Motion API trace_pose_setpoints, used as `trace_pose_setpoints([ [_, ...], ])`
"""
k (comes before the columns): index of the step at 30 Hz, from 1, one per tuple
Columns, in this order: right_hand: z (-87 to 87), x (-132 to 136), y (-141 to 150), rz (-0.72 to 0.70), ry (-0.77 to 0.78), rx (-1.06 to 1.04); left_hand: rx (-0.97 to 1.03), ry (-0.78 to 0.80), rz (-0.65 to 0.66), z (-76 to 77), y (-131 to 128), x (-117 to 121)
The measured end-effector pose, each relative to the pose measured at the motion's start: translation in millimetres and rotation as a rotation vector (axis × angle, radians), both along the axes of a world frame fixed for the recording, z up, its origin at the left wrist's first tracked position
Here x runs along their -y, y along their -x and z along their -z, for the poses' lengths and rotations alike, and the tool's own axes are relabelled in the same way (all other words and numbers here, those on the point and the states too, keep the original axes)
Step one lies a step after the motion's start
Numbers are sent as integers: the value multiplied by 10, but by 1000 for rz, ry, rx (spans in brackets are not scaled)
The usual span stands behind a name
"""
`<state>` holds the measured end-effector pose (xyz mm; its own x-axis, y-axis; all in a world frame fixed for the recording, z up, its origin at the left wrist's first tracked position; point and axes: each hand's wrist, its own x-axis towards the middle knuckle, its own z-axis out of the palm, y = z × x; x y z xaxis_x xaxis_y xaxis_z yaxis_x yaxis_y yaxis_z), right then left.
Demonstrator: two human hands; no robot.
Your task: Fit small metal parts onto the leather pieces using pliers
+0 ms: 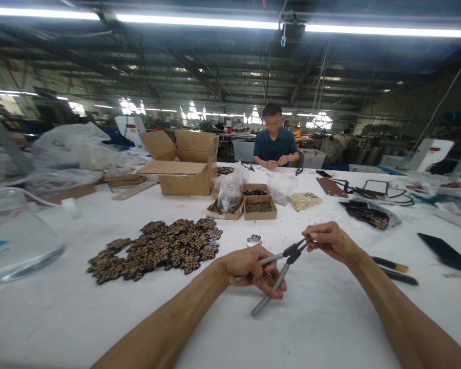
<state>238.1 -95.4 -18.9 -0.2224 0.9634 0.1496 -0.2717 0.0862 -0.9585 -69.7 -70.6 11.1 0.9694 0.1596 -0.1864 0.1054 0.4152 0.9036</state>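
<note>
My left hand [256,271] is closed around the grey handles of a pair of pliers [292,251], which are spread apart. The slim jaws point up and right toward my right hand [332,240]. Its thumb and fingers pinch at the jaw tips; whatever small piece they hold is too hidden to name. Just beyond my left hand lies a single flower-shaped patch [254,240]. To the left spreads a heap of leopard-print flower patches [165,248]. Another pair of pliers [394,270], with dark and yellow handles, rests beside my right forearm.
Small cardboard trays of metal bits [260,207] stand mid-table, with an open carton [188,171] behind them. A bag of yellowish pieces [306,201] is nearby. Plastic-wrapped items [369,212] and a black flat piece [447,252] lie right. Across the table sits a person [275,143].
</note>
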Motion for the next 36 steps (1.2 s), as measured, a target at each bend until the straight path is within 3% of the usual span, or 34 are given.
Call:
trace_pose_setpoints([
  [7,-31,12,-5,-2,-41,46,-5,-18,1,30,1,3],
  [15,-3,-11,-3,114,-41,61,59,0,40,-30,14,38],
  [36,-62,44,18,124,-191,218,102,23,51,-11,10,25],
])
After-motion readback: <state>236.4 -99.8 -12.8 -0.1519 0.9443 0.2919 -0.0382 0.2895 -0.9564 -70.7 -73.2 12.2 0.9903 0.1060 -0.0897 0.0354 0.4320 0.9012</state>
